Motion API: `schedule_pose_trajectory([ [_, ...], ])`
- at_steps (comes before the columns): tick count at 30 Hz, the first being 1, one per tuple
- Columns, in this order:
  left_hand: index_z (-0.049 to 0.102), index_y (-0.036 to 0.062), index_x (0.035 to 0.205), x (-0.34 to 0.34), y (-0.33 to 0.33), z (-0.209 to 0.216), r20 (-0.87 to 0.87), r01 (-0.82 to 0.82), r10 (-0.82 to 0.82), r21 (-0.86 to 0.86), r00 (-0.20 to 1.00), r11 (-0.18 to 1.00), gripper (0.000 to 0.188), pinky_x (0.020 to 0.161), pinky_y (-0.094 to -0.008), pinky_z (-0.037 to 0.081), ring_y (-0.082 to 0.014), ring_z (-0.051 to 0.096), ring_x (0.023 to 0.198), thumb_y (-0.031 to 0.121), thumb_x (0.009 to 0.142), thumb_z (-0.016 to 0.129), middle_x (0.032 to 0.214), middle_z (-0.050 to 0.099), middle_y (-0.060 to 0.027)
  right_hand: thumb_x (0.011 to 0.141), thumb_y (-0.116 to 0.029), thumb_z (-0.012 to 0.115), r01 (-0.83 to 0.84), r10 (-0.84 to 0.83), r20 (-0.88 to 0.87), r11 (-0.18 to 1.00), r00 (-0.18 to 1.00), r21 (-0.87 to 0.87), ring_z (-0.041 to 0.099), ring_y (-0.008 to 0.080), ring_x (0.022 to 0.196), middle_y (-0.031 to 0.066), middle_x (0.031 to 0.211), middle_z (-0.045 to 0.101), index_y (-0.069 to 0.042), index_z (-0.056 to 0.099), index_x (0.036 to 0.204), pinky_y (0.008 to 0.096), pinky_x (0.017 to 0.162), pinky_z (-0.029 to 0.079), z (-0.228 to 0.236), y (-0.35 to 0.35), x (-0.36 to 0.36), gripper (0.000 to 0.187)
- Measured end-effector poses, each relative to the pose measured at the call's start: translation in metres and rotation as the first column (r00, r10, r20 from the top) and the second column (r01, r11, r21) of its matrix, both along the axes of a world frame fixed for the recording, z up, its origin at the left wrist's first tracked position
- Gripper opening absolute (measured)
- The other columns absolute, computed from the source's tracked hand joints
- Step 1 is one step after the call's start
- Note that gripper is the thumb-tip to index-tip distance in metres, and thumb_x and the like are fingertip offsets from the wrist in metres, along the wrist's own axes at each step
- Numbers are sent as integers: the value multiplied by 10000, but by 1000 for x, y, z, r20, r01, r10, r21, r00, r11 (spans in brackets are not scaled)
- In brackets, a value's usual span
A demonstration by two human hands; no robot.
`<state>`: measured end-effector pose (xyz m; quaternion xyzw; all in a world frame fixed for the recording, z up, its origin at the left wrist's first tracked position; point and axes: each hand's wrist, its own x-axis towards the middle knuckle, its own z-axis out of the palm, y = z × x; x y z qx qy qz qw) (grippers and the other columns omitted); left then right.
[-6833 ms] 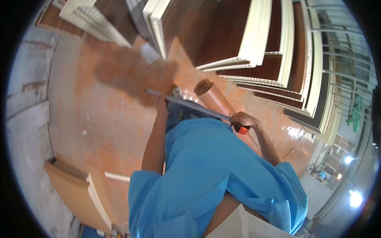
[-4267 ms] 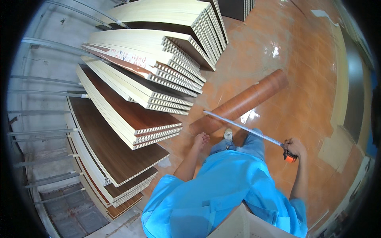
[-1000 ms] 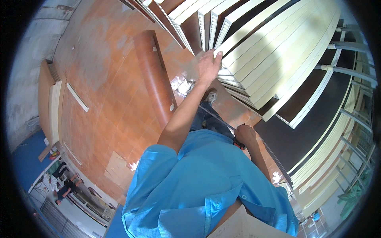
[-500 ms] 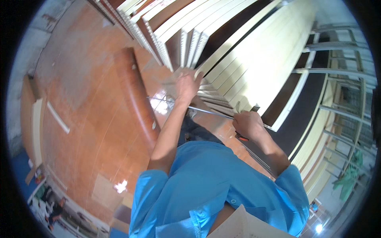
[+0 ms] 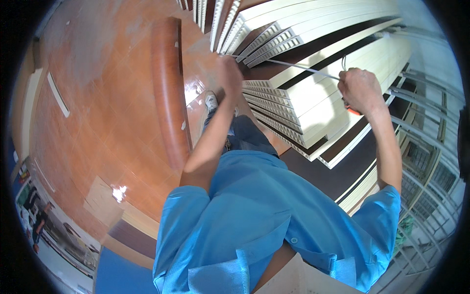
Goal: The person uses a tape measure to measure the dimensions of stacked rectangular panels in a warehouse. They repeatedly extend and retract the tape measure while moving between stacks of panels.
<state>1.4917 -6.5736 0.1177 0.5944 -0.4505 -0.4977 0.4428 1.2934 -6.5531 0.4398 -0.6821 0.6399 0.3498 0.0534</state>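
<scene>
My right hand [image 5: 361, 90] is closed over the right part of a long thin grey rod-like strip [image 5: 303, 67]. An orange part shows below my fingers and a thin loop above them; the rest is hidden in my palm. The strip runs left, over the ends of the stacked panels, to near my left hand [image 5: 230, 76]. Motion smears that hand, so I cannot tell whether its fingers grip anything. Cream panels [image 5: 318, 105] with hollow, ribbed ends lie in a thick stack below the strip. More such panels [image 5: 274, 44] stand just beyond it.
A long curved red-brown panel [image 5: 166, 93] stretches along the tiled floor [image 5: 117, 122] to my left. Metal racks [image 5: 426, 132] stand on the right. Boards [image 5: 134, 235] lie at lower left, near a blue surface [image 5: 120, 274]. Another person [image 5: 39, 223] appears at the far lower left.
My right hand has moved up and to the right with the strip, now over the panel stack. My left hand has shifted slightly up. The view has turned, bringing the panel ends closer.
</scene>
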Motion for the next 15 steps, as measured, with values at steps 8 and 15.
schedule_pose_trajectory([
  [8,632,51,1114,-52,56,-1,-113,258,-250,61,962,964,446,959,-377,412,-333,548,1089,366,976,349,1149,611,-169,752,-97,534,-217,237,-145,965,961,144,675,319,773,180,752,665,-16,683,746,407,735,534,-58,-81,-2,170],
  [15,615,46,1149,-46,70,21,-121,356,-340,149,933,923,472,939,-386,428,-333,553,1101,390,974,342,1177,604,-164,763,-63,545,-458,497,-117,852,860,251,682,272,772,119,763,680,-76,697,748,361,693,534,-132,-116,-7,153],
])
